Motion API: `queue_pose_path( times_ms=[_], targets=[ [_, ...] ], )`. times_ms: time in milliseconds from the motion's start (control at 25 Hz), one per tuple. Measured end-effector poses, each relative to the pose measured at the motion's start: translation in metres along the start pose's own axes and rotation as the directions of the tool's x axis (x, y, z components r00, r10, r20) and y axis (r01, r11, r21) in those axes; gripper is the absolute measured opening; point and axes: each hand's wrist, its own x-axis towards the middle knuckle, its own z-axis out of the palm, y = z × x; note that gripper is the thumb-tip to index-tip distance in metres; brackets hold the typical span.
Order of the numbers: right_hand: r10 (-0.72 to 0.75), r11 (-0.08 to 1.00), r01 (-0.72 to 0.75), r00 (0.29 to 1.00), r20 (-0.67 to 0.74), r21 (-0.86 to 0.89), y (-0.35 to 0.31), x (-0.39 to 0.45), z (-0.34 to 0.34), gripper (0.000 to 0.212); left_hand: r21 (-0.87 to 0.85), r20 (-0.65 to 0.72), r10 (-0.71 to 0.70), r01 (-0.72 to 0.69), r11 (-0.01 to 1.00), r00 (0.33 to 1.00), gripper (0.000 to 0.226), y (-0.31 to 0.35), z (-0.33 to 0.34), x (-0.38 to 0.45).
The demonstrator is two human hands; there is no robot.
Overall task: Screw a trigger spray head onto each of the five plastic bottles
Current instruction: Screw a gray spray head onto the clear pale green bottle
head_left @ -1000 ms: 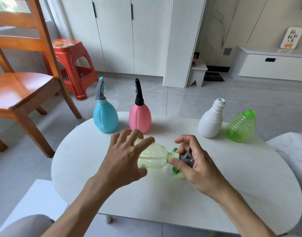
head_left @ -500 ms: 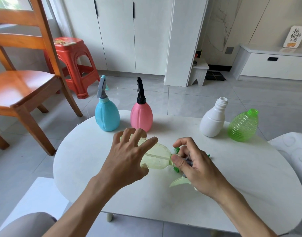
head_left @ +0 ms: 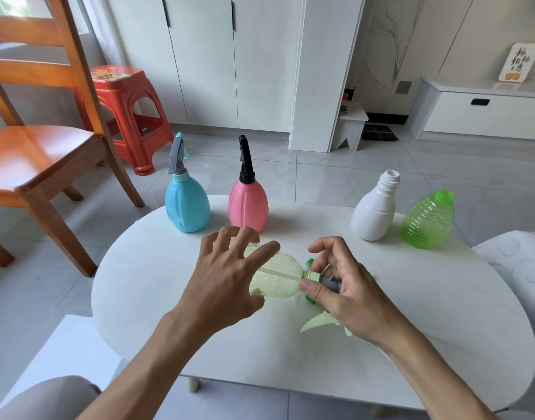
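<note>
A pale yellow-green clear bottle (head_left: 280,278) lies sideways over the white table (head_left: 442,313), neck to the right. My left hand (head_left: 227,280) wraps its body, fingers spread. My right hand (head_left: 348,292) grips the spray head (head_left: 319,319) at the bottle's neck; its light green trigger sticks out below my palm. Standing at the back left are a blue bottle (head_left: 186,204) with a grey head and a pink bottle (head_left: 248,204) with a black head. A white bottle (head_left: 374,210) and a ribbed green bottle (head_left: 428,221) stand at the back right with bare necks.
A wooden chair (head_left: 39,147) and a red plastic stool (head_left: 123,113) stand left of the table. White cabinets (head_left: 230,62) line the back wall. A white patterned seat (head_left: 521,262) touches the table's right side. My knee (head_left: 45,398) shows at the bottom left.
The spray head has turned at the neck: its green trigger now points down and out below my right palm. My left fingers have spread wider on the bottle.
</note>
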Motion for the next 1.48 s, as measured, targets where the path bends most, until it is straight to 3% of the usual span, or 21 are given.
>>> queue_pose_path(
  times_ms=[120,320,520,600,640,680,720,800,840,920,1040,1120,1160,1240,1280,1320,1400,1480],
  targets=[
    [0.013,1.000,-0.013,1.000,0.006,0.000,-0.003,0.001,-0.002,0.021,-0.007,0.004,0.014,-0.014,1.000,1.000,0.079,0.001,0.001,-0.002],
    [0.041,0.999,-0.041,0.998,0.042,0.000,-0.005,-0.001,-0.004,0.035,-0.050,0.004,-0.002,0.002,0.999,1.000,0.080,0.000,0.003,0.000],
    [0.168,0.963,-0.164,0.986,0.003,0.214,-0.009,-0.001,0.002,0.032,0.007,-0.053,0.006,-0.005,1.000,0.999,0.081,0.008,0.009,-0.002],
    [0.220,0.908,-0.226,0.974,0.057,0.352,-0.012,0.002,-0.006,0.036,-0.119,-0.028,-0.051,0.048,0.992,0.998,0.076,0.010,0.006,0.001],
    [0.235,0.830,-0.258,0.966,0.109,0.494,-0.011,0.004,-0.012,0.046,-0.270,0.018,-0.109,0.110,0.957,0.994,0.071,0.010,0.003,0.003],
    [0.227,0.737,-0.269,0.963,0.148,0.620,-0.010,0.006,-0.018,0.050,-0.466,0.104,-0.166,0.196,0.863,0.981,0.066,0.009,-0.001,0.004],
    [0.185,0.681,-0.241,0.970,0.155,0.691,-0.009,0.008,-0.023,0.046,-0.653,0.223,-0.179,0.284,0.703,0.958,0.061,0.008,-0.004,0.005],
    [0.037,0.665,-0.139,0.988,0.153,0.734,-0.008,0.007,-0.018,0.034,-0.847,0.416,-0.006,0.390,0.362,0.909,0.048,0.009,-0.007,0.009],
    [-0.055,0.631,-0.106,0.982,0.180,0.768,-0.009,0.006,-0.011,0.032,-0.860,0.473,0.115,0.430,0.273,0.873,0.043,0.012,-0.008,0.009],
    [-0.141,0.514,-0.123,0.964,0.226,0.849,-0.012,0.003,0.003,0.033,-0.860,0.510,0.297,0.481,0.169,0.808,0.040,0.020,-0.006,0.006],
    [-0.111,0.413,-0.109,0.979,0.169,0.904,-0.017,0.001,0.007,0.038,-0.813,0.556,0.391,0.579,0.068,0.734,0.046,0.018,-0.004,0.006],
    [0.023,0.460,-0.079,0.997,0.077,0.884,-0.020,0.003,0.009,0.038,-0.812,0.575,0.315,0.574,0.107,0.755,0.048,0.018,-0.006,0.008],
    [0.114,0.502,-0.064,0.993,0.007,0.863,-0.020,0.003,0.012,0.032,-0.815,0.578,0.201,0.549,0.183,0.791,0.051,0.022,-0.005,0.007],
    [0.261,0.590,-0.033,0.953,-0.152,0.807,-0.017,0.003,0.019,0.016,-0.744,0.495,-0.113,0.488,0.456,0.861,0.065,0.036,0.002,0.000],
    [0.279,0.639,-0.028,0.939,-0.198,0.769,-0.015,0.004,0.021,0.014,-0.684,0.412,-0.207,0.451,0.573,0.888,0.070,0.047,0.005,-0.005],
    [0.252,0.679,-0.026,0.947,-0.199,0.734,-0.015,0.005,0.022,0.017,-0.656,0.351,-0.240,0.420,0.627,0.905,0.071,0.056,0.007,-0.009],
    [0.105,0.706,-0.028,0.992,-0.065,0.708,-0.013,0.007,0.014,0.035,-0.713,0.353,-0.231,0.420,0.561,0.907,0.064,0.061,0.008,-0.008],
    [-0.031,0.673,-0.045,0.995,0.090,0.739,-0.013,0.009,0.002,0.046,-0.783,0.415,-0.125,0.424,0.455,0.901,0.053,0.052,0.005,-0.001]
  ],
)
